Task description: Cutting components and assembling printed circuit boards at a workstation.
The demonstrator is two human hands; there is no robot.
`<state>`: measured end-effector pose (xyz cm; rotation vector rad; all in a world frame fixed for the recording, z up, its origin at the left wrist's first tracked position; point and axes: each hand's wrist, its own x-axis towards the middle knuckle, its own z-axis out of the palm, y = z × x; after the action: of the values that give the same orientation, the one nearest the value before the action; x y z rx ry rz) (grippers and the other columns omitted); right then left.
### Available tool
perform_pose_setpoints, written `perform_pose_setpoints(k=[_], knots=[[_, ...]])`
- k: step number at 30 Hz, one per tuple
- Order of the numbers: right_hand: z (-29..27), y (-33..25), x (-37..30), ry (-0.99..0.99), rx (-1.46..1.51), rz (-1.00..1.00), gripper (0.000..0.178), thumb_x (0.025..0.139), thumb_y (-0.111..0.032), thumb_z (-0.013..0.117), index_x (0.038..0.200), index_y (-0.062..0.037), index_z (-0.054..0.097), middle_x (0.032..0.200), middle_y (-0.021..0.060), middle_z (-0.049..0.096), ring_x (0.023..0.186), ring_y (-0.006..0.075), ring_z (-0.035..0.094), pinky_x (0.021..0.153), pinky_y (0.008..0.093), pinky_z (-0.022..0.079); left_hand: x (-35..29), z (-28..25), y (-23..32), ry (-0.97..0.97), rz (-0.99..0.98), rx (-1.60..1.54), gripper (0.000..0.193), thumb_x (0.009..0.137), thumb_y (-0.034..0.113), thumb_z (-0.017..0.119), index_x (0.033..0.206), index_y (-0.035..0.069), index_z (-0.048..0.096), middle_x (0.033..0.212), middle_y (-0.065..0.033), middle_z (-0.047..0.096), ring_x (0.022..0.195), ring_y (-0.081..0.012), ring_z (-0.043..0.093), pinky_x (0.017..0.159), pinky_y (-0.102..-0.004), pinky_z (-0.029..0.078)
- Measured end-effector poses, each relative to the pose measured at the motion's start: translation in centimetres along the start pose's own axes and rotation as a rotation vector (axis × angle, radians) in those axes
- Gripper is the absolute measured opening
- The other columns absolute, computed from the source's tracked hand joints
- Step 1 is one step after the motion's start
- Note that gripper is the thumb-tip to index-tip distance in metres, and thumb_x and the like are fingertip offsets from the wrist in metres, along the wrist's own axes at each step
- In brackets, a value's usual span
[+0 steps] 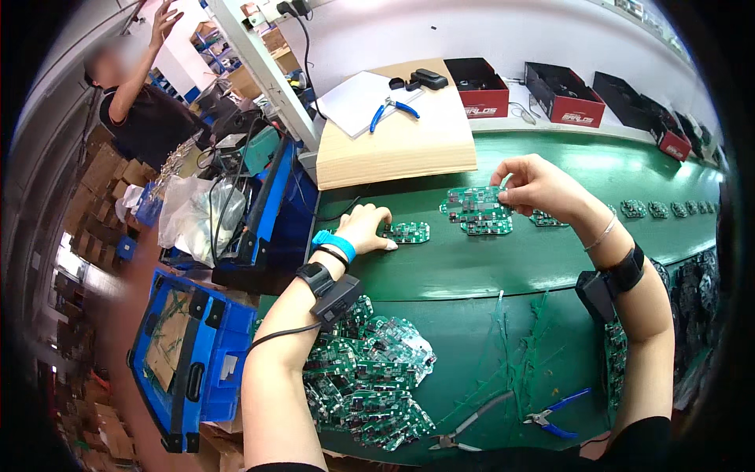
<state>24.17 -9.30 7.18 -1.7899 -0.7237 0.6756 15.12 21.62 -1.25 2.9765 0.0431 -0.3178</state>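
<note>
My right hand (pixel 536 187) pinches a green circuit board (pixel 473 201) by its right end, just above the green belt. Partly covered by it is another board (pixel 489 227). My left hand (pixel 362 229) rests low over the belt, with thumb and fingers closed around the left end of a smaller-looking green board (pixel 410 233); that end is hidden by the fingers. Beyond my right wrist, a further board (pixel 548 218) lies partly hidden. Several more boards (pixel 657 209) run in a row to the right along the belt (pixel 377 275).
A heap of circuit boards (pixel 370 385) lies near my left forearm. Nearer me are blue-handled cutters (pixel 560 412), grey pliers (pixel 480 417) and green scraps (pixel 519 354). Behind stand a cardboard box (pixel 393 153) with blue-handled nippers (pixel 395 111) and red-black boxes (pixel 562 98). A person (pixel 145 102) stands far left.
</note>
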Motion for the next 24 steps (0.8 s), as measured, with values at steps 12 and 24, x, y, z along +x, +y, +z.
perform_pose_setpoints(k=[12,24], knots=[[1.8,-5.5,-4.3,-0.143,-0.158,-0.003,0.016,0.079,-0.008,0.062,0.094,-0.0036,0.058,0.063,-0.0004,0.057,0.053,0.0055,0.049,0.047,0.0201,0.038,-4.0,-5.4,1.4,0.296,0.166,-0.117,0.052,0.071,0.035,0.071,0.113,0.008,0.057,0.108,-0.0145,0.056,0.105,-0.0276,0.051,0.090,-0.0398,0.040],[17.3,-2.0,-7.1,-0.410,-0.226,-0.200,0.019,0.075,-0.008,0.064,0.092,-0.0014,0.059,0.070,0.0103,0.062,0.062,0.0157,0.059,0.060,0.0306,0.048,-27.2,-7.9,9.3,0.501,0.034,-0.815,0.012,0.080,0.010,0.065,0.087,0.000,0.064,0.078,-0.0018,0.063,0.070,-0.0063,0.056,0.063,-0.0198,0.045]])
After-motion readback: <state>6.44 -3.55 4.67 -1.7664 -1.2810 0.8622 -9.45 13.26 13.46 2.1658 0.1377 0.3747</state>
